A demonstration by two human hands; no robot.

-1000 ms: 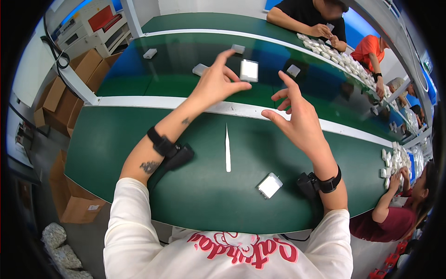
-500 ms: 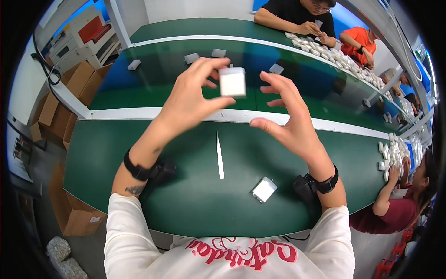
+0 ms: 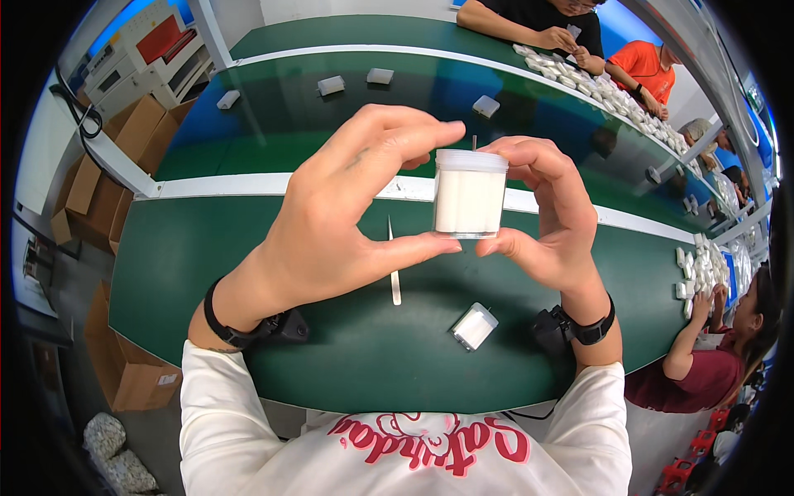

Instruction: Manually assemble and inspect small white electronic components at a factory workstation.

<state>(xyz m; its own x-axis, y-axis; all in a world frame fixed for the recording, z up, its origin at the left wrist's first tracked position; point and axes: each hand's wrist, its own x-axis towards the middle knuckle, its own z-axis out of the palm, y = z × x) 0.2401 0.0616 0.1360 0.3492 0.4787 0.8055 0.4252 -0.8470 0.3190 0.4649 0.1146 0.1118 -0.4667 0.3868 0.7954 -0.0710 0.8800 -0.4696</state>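
You've got the small white box (image 3: 470, 194) up in front of you, dead centre of the view, pinched between both hands and well clear of the green table (image 3: 207, 248). Your left hand (image 3: 331, 223) closes on it from nine o'clock, thumb under the bottom edge and forefinger curled over the clear lid; your right hand (image 3: 550, 219) does the same from three o'clock, fingers snug against the side. This looks like the checking step, the box held upright for a look. A turn in the fingertips would call for a steady pinch so the lid stays seated. Down at six o'clock a second white box (image 3: 474, 326) lies tilted on the table, and a thin white stick (image 3: 394, 269) lies just left of it, toward seven o'clock.
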